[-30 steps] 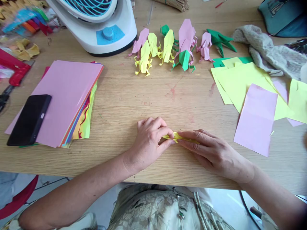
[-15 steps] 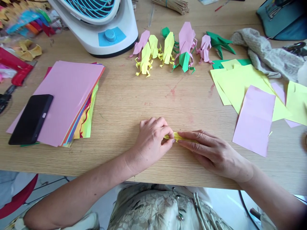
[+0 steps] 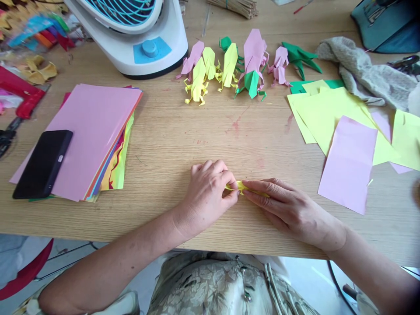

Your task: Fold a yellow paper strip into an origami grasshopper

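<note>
A narrow strip of folded yellow paper [image 3: 240, 185] lies near the table's front edge, mostly covered by my fingers. My left hand [image 3: 210, 197] pinches its left end between thumb and fingertips. From the other side my right hand [image 3: 288, 205] holds the paper down, its fingers long and close together, with a bit of yellow showing between them. Beyond my hands stands a row of folded paper figures: a yellow one [image 3: 198, 83], a large pink one [image 3: 254, 50], a green one [image 3: 252, 84] and several others.
On the left, a black phone [image 3: 42, 164] rests on a stack of coloured paper [image 3: 98, 118]. A white fan [image 3: 167, 43] stands behind it. To the right lie yellow sheets [image 3: 341, 118], a pink sheet [image 3: 348, 166] and a grey cloth [image 3: 354, 65]. A bundle of sticks [image 3: 234, 6] is at the back.
Both hands stay almost where they were on the yellow paper. The whole view has shifted very slightly.
</note>
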A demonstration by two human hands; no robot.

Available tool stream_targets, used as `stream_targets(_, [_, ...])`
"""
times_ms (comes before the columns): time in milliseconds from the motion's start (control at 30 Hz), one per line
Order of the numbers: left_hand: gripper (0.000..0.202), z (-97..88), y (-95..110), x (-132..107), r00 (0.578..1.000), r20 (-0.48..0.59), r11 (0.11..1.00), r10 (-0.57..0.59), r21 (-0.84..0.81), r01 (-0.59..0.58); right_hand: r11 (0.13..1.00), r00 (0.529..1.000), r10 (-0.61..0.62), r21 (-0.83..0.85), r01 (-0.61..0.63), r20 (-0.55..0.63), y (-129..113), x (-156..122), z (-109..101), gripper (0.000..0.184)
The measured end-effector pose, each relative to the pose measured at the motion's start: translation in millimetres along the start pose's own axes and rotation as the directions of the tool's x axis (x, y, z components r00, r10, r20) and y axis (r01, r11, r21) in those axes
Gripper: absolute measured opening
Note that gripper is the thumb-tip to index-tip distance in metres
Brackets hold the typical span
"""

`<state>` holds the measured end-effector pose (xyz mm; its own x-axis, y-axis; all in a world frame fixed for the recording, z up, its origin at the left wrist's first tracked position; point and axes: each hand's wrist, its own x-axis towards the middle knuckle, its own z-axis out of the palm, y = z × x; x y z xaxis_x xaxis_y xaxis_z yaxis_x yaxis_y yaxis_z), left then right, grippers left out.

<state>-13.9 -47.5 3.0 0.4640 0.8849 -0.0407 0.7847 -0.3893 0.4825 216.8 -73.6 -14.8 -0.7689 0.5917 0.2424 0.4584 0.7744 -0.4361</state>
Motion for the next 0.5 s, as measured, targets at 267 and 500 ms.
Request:
stream_targets(267, [0.007, -0.5, -11, -5, 0.994, -0.064, 0.99, 0.086, -0.108, -0.092, 1.0, 1.0, 0.008, 0.024, -0.008, -0.001, 0, 1, 0, 0.044])
stream_targets(500, [0.009, -0.2, -12, -9, 0.991, -0.105, 0.99, 0.086, -0.107, -0.097, 1.0, 1.0, 0.008, 0.023, -0.008, -0.004, 0, 1, 0, 0.043])
